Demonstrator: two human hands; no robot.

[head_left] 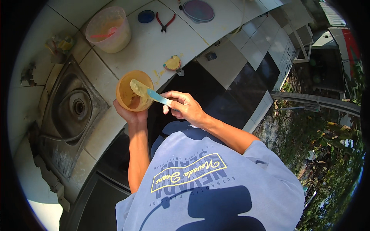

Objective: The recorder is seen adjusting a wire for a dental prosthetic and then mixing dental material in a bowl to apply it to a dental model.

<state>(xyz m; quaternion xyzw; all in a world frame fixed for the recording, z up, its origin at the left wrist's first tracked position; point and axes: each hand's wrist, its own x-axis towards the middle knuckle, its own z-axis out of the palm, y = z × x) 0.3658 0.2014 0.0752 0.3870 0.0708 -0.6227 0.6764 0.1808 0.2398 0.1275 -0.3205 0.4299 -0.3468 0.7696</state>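
Note:
My left hand [133,114] holds a round yellow-orange plastic tub [122,94] from below, tilted so that its inside shows. Pale yellow paste is smeared over the tub's inner wall. In my right hand [187,109] is a spatula [158,97] with a light blue handle, gripped between thumb and fingers. Its blade, coated in the same paste, reaches over the tub's mouth; whether it touches the wall I cannot tell. Just beyond, near the counter's edge, sits a small piece topped with yellow paste [173,63].
A tiled counter [154,46] carries a translucent pink bucket [111,36] with a red utensil inside. Red-handled pliers [165,24], a dark blue round lid [146,16] and a purple-topped round container [198,10] lie farther back. At left is a metal sink [73,107]; plants [327,165] grow at right.

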